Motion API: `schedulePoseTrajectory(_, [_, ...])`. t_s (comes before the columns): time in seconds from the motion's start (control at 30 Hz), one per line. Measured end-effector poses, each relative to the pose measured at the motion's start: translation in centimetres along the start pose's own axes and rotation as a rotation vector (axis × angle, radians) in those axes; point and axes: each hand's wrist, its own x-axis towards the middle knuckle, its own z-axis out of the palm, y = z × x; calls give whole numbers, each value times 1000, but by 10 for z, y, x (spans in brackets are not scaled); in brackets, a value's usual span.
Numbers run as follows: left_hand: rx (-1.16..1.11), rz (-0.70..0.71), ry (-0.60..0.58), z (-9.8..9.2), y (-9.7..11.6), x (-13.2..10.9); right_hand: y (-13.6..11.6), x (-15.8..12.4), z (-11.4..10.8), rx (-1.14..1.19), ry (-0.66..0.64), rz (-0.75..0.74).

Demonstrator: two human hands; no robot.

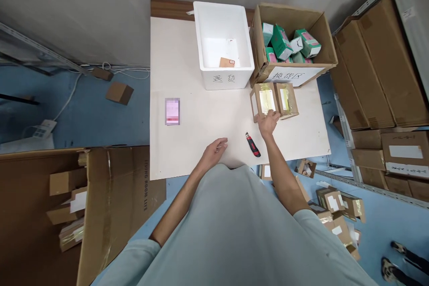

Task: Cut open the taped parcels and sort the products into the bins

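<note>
My right hand [267,123] is at the near side of a small taped cardboard box [267,97], with its thumb and fingers spread across the lower edge and gripping it. A second small cardboard box [287,98] stands right beside it, also sealed with yellowish tape. Over the table's front edge, my left hand [214,152] holds nothing, its fingers loosely extended. Between the two hands lies a black and red utility knife [253,145] on the white tabletop [194,129].
Behind stand a white foam bin [224,79] with a brown piece inside and a large carton [263,73] of green and white boxes. A blurred pink card [172,111] lies left. An open carton [114,205] flanks the table; shelving [348,152] and floor parcels are right.
</note>
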Motion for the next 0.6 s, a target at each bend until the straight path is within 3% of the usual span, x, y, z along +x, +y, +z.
schedulePoseTrajectory(0.1, [-6, 32, -8, 2, 7, 6, -7, 10, -8, 19, 2, 162])
schedulePoseTrajectory(0.33, [1, 54, 73, -10, 10, 21, -21, 27, -21, -13, -124, 200])
schedulePoseTrajectory(0.43, [-4, 40, 150, -18, 1, 31, -17, 13, -24, 6, -132, 64])
schedulePoseTrajectory(0.6, [-16, -96, 304, -31, -27, 49, -3, -28, -38, 101, -289, -365])
